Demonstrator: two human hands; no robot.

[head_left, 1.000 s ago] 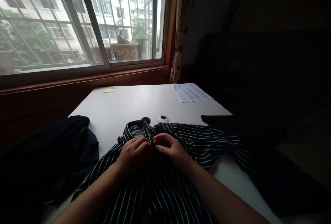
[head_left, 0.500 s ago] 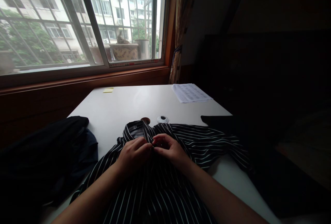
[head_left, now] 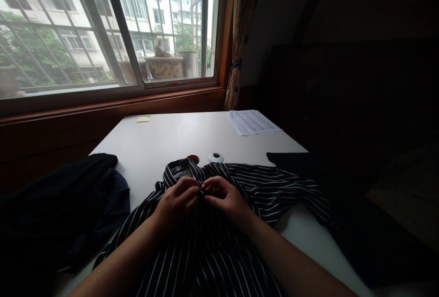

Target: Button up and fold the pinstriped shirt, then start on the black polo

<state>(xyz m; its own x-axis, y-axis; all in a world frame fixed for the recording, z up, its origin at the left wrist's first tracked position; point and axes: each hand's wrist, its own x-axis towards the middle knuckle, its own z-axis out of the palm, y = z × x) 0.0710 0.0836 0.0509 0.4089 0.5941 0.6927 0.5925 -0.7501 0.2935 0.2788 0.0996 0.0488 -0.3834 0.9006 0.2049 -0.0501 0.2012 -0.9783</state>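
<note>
A black shirt with thin white stripes [head_left: 260,187] lies spread on the white table [head_left: 178,135], collar towards the window. My left hand [head_left: 176,203] and my right hand [head_left: 224,196] meet over the shirt's front just below the collar. Both hands have their fingers curled and pinched on the striped cloth where its two front edges meet. What sits between the fingertips is too small and dark to make out.
A heap of dark clothing [head_left: 68,205] covers the table's left side. A small round white object [head_left: 216,157] and a brown round one [head_left: 194,158] lie beyond the collar. A printed sheet [head_left: 252,122] and a yellow note [head_left: 143,119] lie farther back, under the barred window.
Both hands have shifted slightly up the shirt front towards the collar, still pinched together on the cloth.
</note>
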